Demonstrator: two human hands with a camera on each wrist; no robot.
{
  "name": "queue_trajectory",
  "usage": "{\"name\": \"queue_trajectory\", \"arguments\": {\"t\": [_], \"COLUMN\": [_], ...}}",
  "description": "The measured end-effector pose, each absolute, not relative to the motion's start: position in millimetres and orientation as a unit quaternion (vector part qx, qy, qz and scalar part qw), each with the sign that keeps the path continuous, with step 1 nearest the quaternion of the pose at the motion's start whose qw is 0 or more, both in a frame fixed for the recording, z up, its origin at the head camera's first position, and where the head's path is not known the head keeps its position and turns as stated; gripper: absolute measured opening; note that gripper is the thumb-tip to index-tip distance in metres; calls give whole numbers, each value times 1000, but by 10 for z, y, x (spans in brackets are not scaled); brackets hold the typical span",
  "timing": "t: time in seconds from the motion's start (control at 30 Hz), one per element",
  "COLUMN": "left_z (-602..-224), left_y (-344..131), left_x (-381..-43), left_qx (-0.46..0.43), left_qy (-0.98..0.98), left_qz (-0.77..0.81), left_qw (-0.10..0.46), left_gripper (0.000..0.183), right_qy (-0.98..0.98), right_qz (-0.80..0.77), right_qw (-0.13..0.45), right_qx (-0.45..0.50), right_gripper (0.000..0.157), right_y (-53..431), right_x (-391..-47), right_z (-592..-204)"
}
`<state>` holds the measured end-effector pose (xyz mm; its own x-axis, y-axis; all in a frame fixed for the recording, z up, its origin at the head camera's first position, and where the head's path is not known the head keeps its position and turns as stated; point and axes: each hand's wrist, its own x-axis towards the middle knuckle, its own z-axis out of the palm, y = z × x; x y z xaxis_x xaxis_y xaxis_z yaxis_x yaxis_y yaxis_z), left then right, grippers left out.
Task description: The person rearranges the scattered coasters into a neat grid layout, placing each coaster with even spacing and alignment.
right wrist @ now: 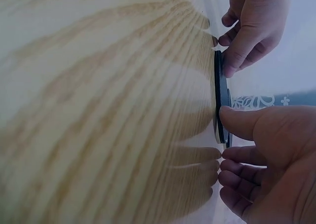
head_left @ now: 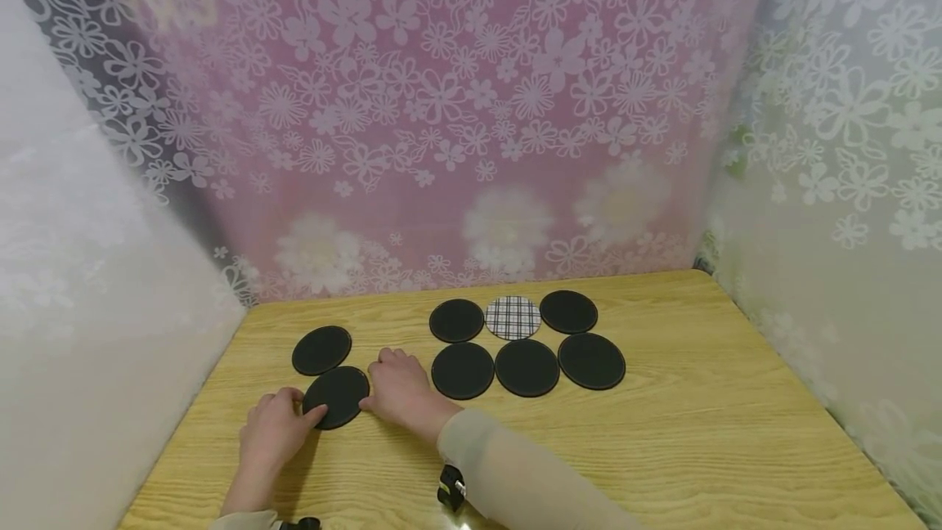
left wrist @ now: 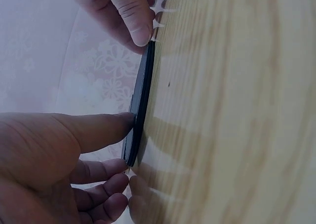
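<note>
A round black coaster [head_left: 338,397] lies at the near left of the table between both hands. My left hand [head_left: 274,432] holds its left side, the thumb over the rim and the other fingers around the edge. On the opposite side my right hand [head_left: 401,387] grips the rim, its thumb at the near edge and the fingers bent toward the far side. Both wrist views show the coaster [left wrist: 143,100] edge-on, low over the wood. Just behind it, a second black coaster [head_left: 321,350] lies flat, its near edge close against the held one.
Right of the hands are two rows of coasters. The back row has a plaid black-and-white coaster [head_left: 513,317] between two black ones; the front row has three black coasters, one in the middle [head_left: 527,368]. Flowered curtains [head_left: 471,145] enclose the wooden table [head_left: 699,448] behind and at both sides.
</note>
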<state>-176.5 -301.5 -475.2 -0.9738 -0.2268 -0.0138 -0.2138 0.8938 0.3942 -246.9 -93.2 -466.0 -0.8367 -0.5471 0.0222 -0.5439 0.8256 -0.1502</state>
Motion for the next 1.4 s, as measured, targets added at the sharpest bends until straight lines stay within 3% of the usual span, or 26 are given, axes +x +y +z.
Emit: {"name": "queue_trajectory", "arguments": {"t": [0.63, 1.0, 1.4], "left_z": [-4737, -4747, -4691], "left_y": [-2936, -2899, -2818], "left_x": [-1782, -1808, -1866], "left_qx": [116, 106, 109], "left_qy": [-964, -966, -952], "left_qz": [-236, -236, -286], "left_qw": [26, 27, 17], "left_gripper": [57, 56, 58], "right_qy": [953, 951, 944], "right_qz": [-112, -201, -263], "right_qw": [30, 76, 79], "right_qx": [-280, -223, -183], "right_gripper": [46, 41, 38], "right_y": [-931, -961, -910], "right_x": [-2470, -2508, -2511], "right_z": [-4646, -4663, -4597]}}
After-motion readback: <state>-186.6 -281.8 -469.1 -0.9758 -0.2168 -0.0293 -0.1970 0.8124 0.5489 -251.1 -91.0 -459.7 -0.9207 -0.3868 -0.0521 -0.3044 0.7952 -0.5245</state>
